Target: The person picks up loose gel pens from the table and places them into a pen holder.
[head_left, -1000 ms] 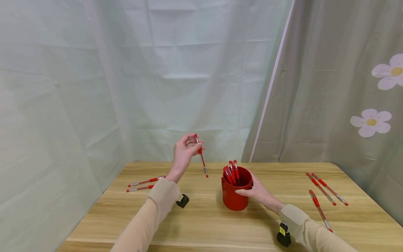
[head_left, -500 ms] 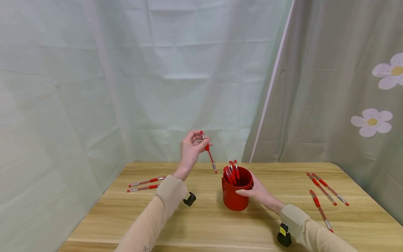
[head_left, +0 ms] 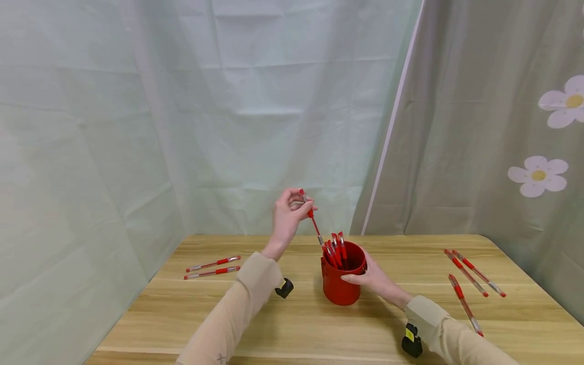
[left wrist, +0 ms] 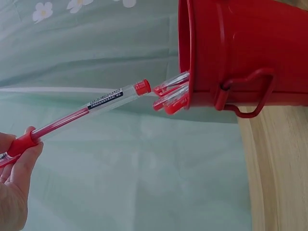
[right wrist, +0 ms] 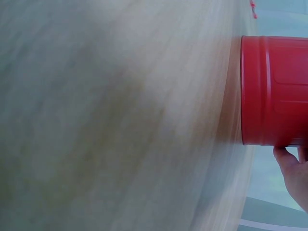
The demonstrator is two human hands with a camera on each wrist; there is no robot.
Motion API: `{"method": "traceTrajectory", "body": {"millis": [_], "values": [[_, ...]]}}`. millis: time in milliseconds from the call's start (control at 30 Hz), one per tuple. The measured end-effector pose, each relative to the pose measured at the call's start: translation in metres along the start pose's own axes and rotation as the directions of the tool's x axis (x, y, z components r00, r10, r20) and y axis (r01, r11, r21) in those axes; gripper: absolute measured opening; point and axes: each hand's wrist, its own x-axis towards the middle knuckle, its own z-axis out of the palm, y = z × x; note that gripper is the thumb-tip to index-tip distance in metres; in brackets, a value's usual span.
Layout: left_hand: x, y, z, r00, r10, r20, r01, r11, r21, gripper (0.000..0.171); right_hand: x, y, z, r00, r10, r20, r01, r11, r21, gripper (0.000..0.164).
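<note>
My left hand point(head_left: 288, 215) pinches a red gel pen point(left wrist: 103, 101) by its red grip, cap end up. The pen slants down to the right, its lower end close by the caps of several red pens point(head_left: 335, 249) that stand in a red metal bucket point(head_left: 341, 289). In the left wrist view a small wire handle point(left wrist: 250, 91) shows on the bucket's side. My right hand point(head_left: 371, 276) holds the bucket from its right, thumb along the front near the rim; its other fingers are mostly hidden behind. The bucket stands upright on the table.
Two red pens point(head_left: 212, 272) lie on the left of the wooden table point(head_left: 292, 334). Three more pens point(head_left: 465, 304) lie on the right. A pale curtain point(head_left: 274, 126) hangs behind the table. Black wrist devices point(head_left: 412, 340) sit under both sleeves.
My left hand has moved right with the pen, bringing its lower end from open space to the bucket's mouth. My right hand and the bucket have stayed in place.
</note>
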Motion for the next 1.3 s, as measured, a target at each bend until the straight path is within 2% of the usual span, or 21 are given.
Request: {"method": "traceTrajectory", "body": {"millis": [100,167,300,467,600,867,1133,1300], "values": [[-0.004,0.01,0.006,1.0,-0.009,0.007,0.009,1.0,0.007,0.021,-0.003,-0.013,0.002,1.0,0.002,0.004,-0.002,1.0,-0.003,0.075],[-0.006,0.016,0.01,1.0,-0.015,0.008,0.015,1.0,0.005,0.021,-0.003,-0.013,0.002,1.0,-0.01,0.003,0.01,1.0,-0.004,0.075],[-0.007,0.013,0.015,1.0,-0.016,0.007,0.016,1.0,0.002,0.022,0.001,0.003,-0.001,1.0,-0.016,-0.008,0.016,1.0,0.002,0.075],[-0.009,0.01,0.021,1.0,-0.014,0.021,0.014,1.0,-0.004,0.023,0.003,0.017,-0.002,1.0,0.018,-0.017,-0.018,1.0,-0.009,0.076],[-0.009,0.007,0.024,1.0,-0.004,0.025,0.004,1.0,0.007,0.022,0.002,0.016,-0.002,0.999,0.029,-0.014,-0.029,1.0,0.002,0.076],[-0.009,0.001,0.03,0.999,-0.007,0.05,0.008,1.0,-0.018,0.021,-0.004,-0.009,0.001,1.0,-0.003,-0.009,0.003,1.0,-0.003,0.073],[-0.013,-0.011,0.033,0.998,-0.009,0.066,0.007,1.0,0.024,0.019,0.001,0.013,-0.001,1.0,0.026,-0.016,-0.026,1.0,-0.003,0.075],[-0.015,-0.018,0.034,0.998,-0.02,0.063,0.018,0.999,0.045,0.018,0.001,0.017,0.0,0.999,0.03,-0.018,-0.03,0.999,0.01,0.075]]}}
